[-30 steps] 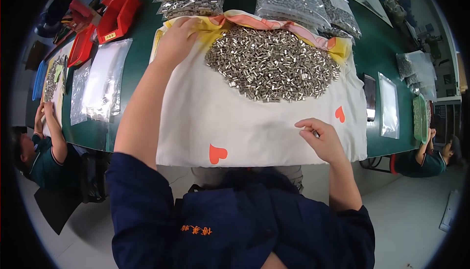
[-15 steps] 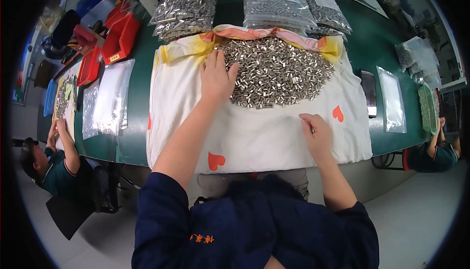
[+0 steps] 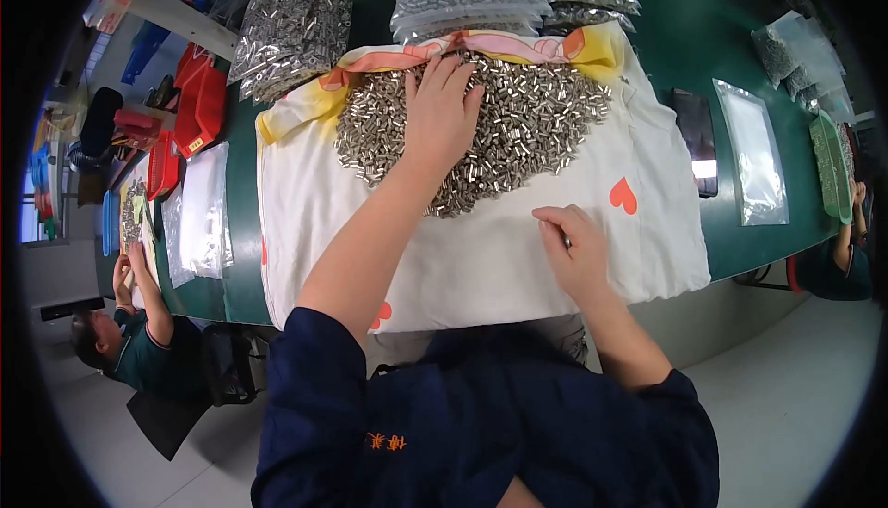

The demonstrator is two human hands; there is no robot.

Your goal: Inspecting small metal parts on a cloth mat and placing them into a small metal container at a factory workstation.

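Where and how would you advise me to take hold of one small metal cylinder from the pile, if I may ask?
I would pinch a small metal cylinder around its rounded side, at the near edge of the pile. Coming from your own side seems best: bare cloth in front leaves fingers room, while the left hand covers part farther back.

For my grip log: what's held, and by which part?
The right hand seems to hold a small metal piece in its curled fingers; the gripped part cannot be told. The left hand spreads over the metal pile, showing no hold.
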